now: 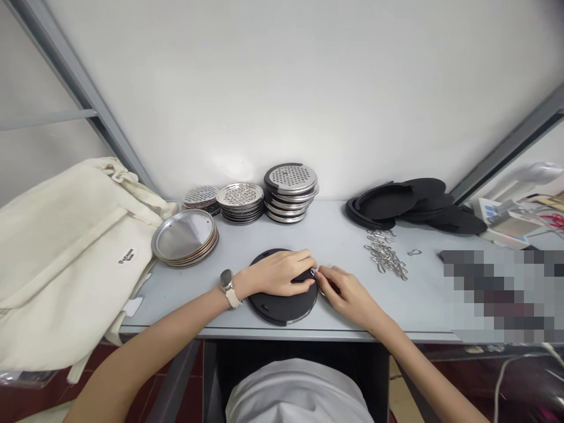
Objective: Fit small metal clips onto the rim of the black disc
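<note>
In front of me on the table lies a flat round black piece (282,305) with small slots near its rim. My left hand (282,272), with a watch on the wrist, lies across its top and holds it, fingers and thumb curled at its right edge. At that edge my right hand (346,291) pinches a small silver wire clip (313,272), partly hidden by the fingers. Farther right is a loose pile of similar metal clips (384,254), and one single clip (414,252) lies apart from it.
Along the wall stand a stack of shiny metal discs (185,235), stacks of perforated grater discs (240,197) and a taller stack of rimmed grater discs (293,179). Black round pieces (388,202) are heaped at back right. A cream bag (74,235) is at left.
</note>
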Demonstrator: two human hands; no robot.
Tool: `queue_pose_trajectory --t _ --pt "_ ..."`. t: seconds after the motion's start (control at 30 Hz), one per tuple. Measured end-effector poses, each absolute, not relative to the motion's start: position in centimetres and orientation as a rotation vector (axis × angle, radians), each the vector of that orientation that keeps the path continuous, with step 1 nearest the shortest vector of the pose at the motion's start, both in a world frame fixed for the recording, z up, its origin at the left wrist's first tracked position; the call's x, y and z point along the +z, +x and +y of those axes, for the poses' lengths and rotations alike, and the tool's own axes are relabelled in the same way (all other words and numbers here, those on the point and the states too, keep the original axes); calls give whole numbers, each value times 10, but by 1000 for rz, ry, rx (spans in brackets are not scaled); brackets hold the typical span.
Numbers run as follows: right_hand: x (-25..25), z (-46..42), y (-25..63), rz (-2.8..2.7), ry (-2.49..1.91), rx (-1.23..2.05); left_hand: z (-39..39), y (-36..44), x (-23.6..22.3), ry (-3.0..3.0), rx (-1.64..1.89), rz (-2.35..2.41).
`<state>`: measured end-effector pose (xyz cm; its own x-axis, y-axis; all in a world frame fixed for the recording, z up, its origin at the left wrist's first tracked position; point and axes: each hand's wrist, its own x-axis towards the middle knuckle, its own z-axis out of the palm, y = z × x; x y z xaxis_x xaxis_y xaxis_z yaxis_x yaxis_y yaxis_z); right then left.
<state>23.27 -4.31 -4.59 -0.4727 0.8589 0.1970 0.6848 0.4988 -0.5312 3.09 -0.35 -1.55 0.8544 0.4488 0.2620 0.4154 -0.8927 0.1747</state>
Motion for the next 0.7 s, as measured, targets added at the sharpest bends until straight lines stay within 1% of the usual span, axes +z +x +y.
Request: queue_pose_trajectory --t 0.7 --pt "-43 -46 233 -2311 -1232 535 -5 31 -11 2898 416 678"
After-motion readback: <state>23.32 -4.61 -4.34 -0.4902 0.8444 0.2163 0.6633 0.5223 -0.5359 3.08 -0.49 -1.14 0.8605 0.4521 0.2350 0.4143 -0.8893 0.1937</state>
